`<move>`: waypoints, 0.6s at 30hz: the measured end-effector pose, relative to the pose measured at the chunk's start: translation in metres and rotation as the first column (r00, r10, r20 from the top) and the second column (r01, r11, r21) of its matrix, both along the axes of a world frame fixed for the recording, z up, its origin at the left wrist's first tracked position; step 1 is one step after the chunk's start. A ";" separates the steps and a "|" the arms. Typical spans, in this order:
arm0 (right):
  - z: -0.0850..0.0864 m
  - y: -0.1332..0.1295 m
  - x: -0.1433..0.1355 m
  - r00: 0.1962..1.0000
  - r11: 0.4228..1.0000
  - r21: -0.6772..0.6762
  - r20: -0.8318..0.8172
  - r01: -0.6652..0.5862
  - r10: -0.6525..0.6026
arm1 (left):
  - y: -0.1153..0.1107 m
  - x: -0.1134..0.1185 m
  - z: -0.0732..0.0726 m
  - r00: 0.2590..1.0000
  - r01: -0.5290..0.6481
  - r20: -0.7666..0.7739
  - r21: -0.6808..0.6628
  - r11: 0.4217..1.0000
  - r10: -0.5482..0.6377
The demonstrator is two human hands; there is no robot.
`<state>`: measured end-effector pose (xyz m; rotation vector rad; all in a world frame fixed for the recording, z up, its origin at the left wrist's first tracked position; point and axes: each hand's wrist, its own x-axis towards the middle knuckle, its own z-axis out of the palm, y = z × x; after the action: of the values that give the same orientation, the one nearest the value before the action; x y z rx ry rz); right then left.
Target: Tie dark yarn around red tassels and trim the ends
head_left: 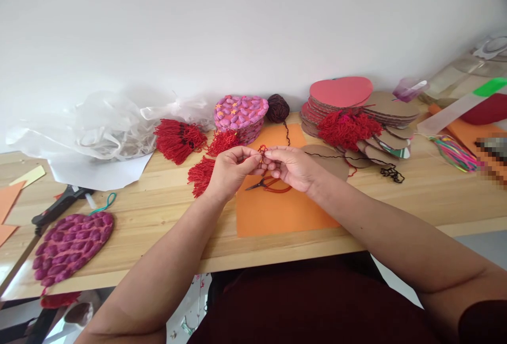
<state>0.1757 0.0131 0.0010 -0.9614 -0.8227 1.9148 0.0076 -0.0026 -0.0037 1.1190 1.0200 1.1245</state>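
Note:
My left hand [232,171] and my right hand [291,167] meet above an orange paper sheet [277,212], both pinching a short bit of red yarn [262,150] between the fingertips. Small scissors with red handles [266,183] lie on the sheet just under the hands. A dark strand runs from the hands back to a dark brown yarn ball [278,107]. Red yarn tassels [179,140] lie to the left of my hands, with two smaller ones [201,174] close by.
A wooden table [158,212] carries a purple heart [71,241], a glue gun [59,207], a pink heart box [240,114], stacked cardboard hearts [390,109] with red yarn [346,127], coloured cords [455,153], crumpled plastic [106,125].

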 end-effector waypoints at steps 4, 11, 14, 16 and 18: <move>0.000 0.001 0.000 0.999 1.000 -0.015 -0.042 -0.028 0.027 | -0.001 0.001 0.001 1.000 0.007 0.027 -0.034 0.999 -0.006; -0.002 -0.001 -0.004 0.998 0.999 0.029 -0.061 -0.016 0.017 | 0.000 0.002 0.002 0.998 0.009 0.061 -0.067 0.998 -0.005; -0.002 -0.003 -0.005 0.994 0.994 0.084 0.075 0.070 -0.076 | 0.001 0.001 0.001 0.999 -0.051 -0.010 -0.022 0.998 0.051; -0.002 -0.004 -0.005 0.983 0.988 0.115 0.136 0.106 -0.121 | 0.002 0.000 0.000 0.995 -0.089 -0.053 0.008 0.996 0.089; -0.003 -0.005 -0.006 0.977 0.984 0.148 0.169 0.102 -0.127 | 0.003 0.000 0.000 0.992 -0.114 -0.059 0.017 0.993 0.115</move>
<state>0.1699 0.0082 -0.0015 -1.0816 -0.9694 1.6677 0.0075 0.0004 -0.0039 1.1219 1.1368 1.1964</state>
